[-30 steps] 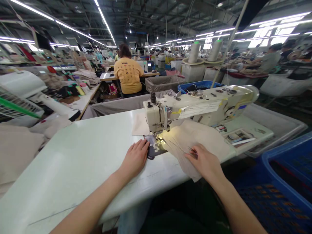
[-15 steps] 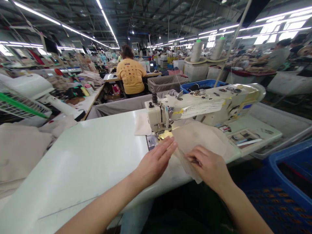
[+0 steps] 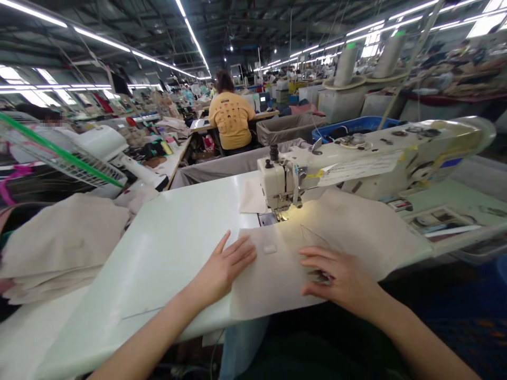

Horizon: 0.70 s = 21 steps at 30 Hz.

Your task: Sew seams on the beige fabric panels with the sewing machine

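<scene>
The left hand lies flat with fingers spread on the cloth, at the front edge of the bench. The right hand has fingers half curled over the cloth; I cannot tell its grip.

Head view over a pale green sewing table

Worn on the head, it looks forward and down across the cream metal sewing machine.

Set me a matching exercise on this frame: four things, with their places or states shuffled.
1. Left hand
2. Right hand
3. Thread cones
4. Fabric pile

A. Heaped left of the table
B. Green-topped, beyond the sewing machine
C. Fingers spread at the left edge of the cloth
D. Curled around a small metal tool

Pairs: 1-C, 2-D, 3-B, 4-A
</scene>
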{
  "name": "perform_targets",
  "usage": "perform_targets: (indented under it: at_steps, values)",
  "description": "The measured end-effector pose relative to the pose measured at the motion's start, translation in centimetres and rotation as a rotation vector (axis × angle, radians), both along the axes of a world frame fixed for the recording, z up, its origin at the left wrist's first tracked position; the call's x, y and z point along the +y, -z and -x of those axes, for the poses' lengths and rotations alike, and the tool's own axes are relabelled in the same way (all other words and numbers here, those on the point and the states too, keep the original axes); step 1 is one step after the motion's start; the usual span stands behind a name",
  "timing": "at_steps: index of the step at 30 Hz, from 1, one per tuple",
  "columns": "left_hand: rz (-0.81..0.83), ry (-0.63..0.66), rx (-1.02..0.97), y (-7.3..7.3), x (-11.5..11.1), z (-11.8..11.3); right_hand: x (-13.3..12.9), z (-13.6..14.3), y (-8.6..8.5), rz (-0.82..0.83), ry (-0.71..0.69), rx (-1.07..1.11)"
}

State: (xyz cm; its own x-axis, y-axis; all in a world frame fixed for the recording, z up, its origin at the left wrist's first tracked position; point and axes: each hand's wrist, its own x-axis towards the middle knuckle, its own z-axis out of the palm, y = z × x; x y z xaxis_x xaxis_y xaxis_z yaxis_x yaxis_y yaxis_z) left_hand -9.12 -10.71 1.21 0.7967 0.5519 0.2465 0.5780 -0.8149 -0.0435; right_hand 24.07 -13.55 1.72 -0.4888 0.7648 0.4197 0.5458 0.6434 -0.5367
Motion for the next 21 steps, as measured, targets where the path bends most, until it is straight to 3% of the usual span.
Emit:
perform_targets:
  at_steps: [5, 11, 15, 18, 21]
  values:
    - [-0.004, 0.07, 0.027, 0.3, -1.4, 0.7, 0.6, 1.7, 1.3, 0.015, -0.177, -0.171]
    - [0.044, -0.184, -0.155, 0.1, -0.9, 0.6, 0.6, 1.9, 1.6, 0.011, -0.227, -0.21]
    - [0.19, -0.097, -0.317, -1.1, -0.7, -0.7, 0.3, 2.1, 1.5, 0.031, -0.229, -0.141]
    - [0.178, -0.073, -0.227, -1.9, -0.1, -1.2, 0.2, 2.1, 1.7, 0.03, -0.232, -0.116]
    - [0.111, -0.172, -0.05, -2.8, 0.2, -1.0, 0.1, 1.9, 1.9, 0.025, -0.244, -0.124]
